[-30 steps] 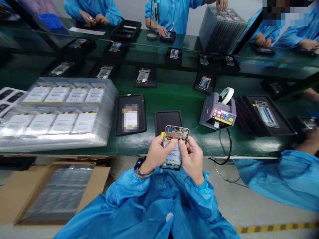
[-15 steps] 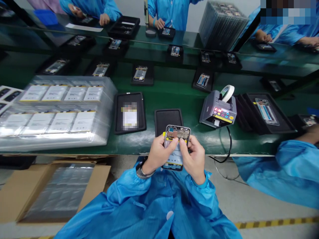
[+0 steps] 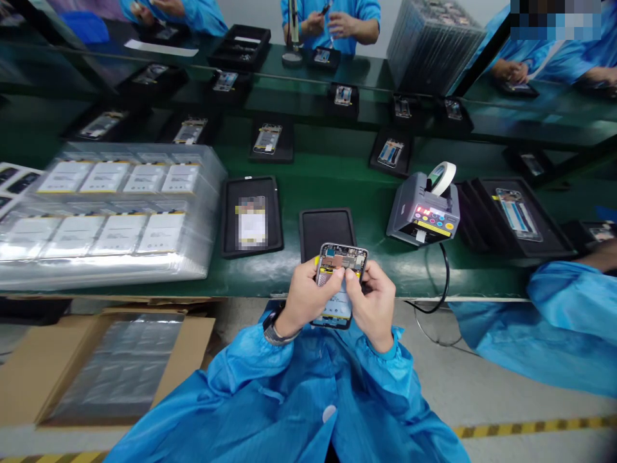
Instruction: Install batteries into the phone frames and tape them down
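Both my hands hold an opened phone body upright in front of me, just at the near edge of the green belt. My left hand wraps its left side, thumb on the white battery. My right hand grips the right side, thumb pressed near the yellow strip under the circuit board. An empty black tray lies on the belt just beyond the phone. Left of it, another black tray carries a phone part.
A grey tape dispenser with a white roll stands to the right, its cable hanging over the edge. Stacked clear trays of batteries fill the left. A cardboard box sits below. A co-worker's blue sleeve reaches in at right; other people work across the belt.
My thumbs have shifted slightly upward on the phone body, which stays held in the same place. The people across the belt have moved their hands.
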A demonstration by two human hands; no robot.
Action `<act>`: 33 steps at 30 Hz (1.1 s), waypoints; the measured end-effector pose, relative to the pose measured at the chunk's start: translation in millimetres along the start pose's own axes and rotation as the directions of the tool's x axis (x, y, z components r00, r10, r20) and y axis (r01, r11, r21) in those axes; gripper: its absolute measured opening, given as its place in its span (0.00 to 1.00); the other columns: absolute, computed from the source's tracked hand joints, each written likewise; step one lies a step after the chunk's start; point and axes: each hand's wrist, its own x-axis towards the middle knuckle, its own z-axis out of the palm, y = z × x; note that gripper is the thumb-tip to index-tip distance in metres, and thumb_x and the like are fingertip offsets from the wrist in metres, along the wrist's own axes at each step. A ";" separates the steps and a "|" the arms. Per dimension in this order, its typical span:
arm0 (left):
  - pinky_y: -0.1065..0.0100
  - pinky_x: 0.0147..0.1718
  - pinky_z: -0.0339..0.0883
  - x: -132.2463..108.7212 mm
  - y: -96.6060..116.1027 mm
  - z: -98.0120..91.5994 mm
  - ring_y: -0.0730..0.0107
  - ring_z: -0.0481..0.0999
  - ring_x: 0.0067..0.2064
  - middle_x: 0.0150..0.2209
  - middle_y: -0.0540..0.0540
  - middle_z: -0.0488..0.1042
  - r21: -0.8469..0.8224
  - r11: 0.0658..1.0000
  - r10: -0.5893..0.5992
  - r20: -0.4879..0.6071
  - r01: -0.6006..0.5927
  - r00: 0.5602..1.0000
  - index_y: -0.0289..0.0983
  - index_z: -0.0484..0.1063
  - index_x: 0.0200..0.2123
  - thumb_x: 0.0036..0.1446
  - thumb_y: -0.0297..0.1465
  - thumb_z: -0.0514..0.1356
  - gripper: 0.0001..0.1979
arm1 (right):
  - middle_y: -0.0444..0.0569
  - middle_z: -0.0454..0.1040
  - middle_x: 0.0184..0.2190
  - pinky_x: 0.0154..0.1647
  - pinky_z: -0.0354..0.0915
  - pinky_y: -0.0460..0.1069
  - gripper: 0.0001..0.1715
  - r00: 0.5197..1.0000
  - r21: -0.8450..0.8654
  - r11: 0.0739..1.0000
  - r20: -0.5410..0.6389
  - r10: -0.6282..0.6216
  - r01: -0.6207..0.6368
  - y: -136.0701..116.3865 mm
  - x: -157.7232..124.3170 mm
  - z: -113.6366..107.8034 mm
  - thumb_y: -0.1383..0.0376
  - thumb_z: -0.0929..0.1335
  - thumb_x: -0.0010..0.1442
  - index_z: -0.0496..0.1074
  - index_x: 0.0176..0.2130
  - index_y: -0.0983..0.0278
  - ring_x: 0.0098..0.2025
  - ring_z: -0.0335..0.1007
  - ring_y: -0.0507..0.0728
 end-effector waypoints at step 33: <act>0.63 0.38 0.77 22.2 -37.1 -17.5 0.55 0.83 0.40 0.44 0.37 0.82 -0.448 0.748 -0.378 0.318 0.489 0.869 0.30 0.74 0.51 0.47 0.38 0.74 0.30 | 0.44 0.67 0.14 0.20 0.58 0.48 0.11 0.803 0.091 0.941 -0.497 0.328 -0.327 56.4 98.7 -123.4 0.67 0.72 0.54 0.72 0.23 0.67 0.15 0.63 0.48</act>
